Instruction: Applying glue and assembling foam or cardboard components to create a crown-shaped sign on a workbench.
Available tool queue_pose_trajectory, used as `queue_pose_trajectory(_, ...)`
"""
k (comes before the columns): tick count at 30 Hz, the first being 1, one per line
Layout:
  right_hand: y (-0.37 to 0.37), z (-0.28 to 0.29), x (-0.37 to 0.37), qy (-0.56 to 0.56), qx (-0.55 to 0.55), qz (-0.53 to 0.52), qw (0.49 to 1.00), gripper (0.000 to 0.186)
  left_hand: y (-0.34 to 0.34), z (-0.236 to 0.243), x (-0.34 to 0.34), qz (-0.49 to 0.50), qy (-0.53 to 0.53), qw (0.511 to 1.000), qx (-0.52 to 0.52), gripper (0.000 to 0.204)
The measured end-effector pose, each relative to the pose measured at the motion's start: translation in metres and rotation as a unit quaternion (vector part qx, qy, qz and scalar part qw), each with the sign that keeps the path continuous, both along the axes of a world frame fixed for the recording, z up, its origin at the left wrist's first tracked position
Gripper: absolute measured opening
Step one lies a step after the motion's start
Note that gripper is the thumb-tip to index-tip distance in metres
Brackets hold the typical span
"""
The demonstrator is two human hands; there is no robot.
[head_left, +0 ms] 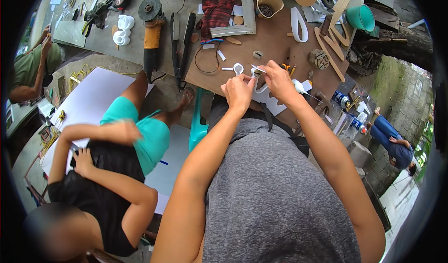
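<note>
My left hand (pixel 239 93) is closed in a pinch on a curved white strip (pixel 259 86), low over the brown work table (pixel 242 53). Close on its right, my right hand (pixel 279 82) has its fingertips pressed around a small flat white piece (pixel 257 69) above that strip. The fingers partly cover both pieces. A small white ring (pixel 238 68) with a short white stick beside it sits just beyond my left hand. Near my right hand are a pencil (pixel 292 70), a white bottle with a thin tip (pixel 298 86) and white paper (pixel 274 105).
An angle grinder (pixel 152 38) and a black hinged tool like a hair straightener (pixel 185 44) lie left. Farther back are a metal square (pixel 251 11), a teal cup (pixel 360 18) and wooden cutouts (pixel 332 46). Spray cans (pixel 342 100) stand right. A co-worker (pixel 100 169) sits close left.
</note>
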State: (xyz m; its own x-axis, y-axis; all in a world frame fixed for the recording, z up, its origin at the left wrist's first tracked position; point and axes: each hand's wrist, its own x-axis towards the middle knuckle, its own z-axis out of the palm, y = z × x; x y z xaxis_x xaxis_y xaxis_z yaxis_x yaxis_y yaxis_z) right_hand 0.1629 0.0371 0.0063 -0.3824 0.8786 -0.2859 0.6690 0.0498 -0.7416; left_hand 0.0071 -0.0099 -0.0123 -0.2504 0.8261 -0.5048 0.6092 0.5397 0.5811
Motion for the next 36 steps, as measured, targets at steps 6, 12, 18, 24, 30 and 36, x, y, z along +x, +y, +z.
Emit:
queue_pose_trajectory(6,0.000,-0.002,0.000,0.006,0.005,-0.005,1.000,0.024,0.000,-0.002,0.000,-0.001,-0.005,1.000,0.001,0.024)
queue_pose_trajectory(12,0.007,-0.001,0.000,-0.023,-0.021,0.021,0.999,0.024,0.000,-0.005,-0.001,-0.018,0.009,1.000,0.006,0.024)
queue_pose_trajectory(18,0.023,-0.009,0.008,-0.041,0.056,0.105,0.992,0.026,-0.001,-0.004,-0.001,-0.017,0.007,1.000,0.002,0.025)
queue_pose_trajectory(24,0.027,-0.004,0.006,-0.055,0.066,0.140,0.986,0.026,-0.002,-0.007,0.000,-0.026,0.018,0.999,0.013,0.025)
queue_pose_trajectory(30,-0.016,0.009,0.006,-0.093,0.041,-0.100,0.990,0.029,-0.003,-0.007,-0.001,-0.027,0.013,0.999,0.014,0.028)
queue_pose_trajectory(36,-0.045,-0.008,-0.020,-0.161,0.095,-0.146,0.971,0.039,-0.001,-0.008,-0.004,-0.030,0.021,0.999,0.014,0.030)
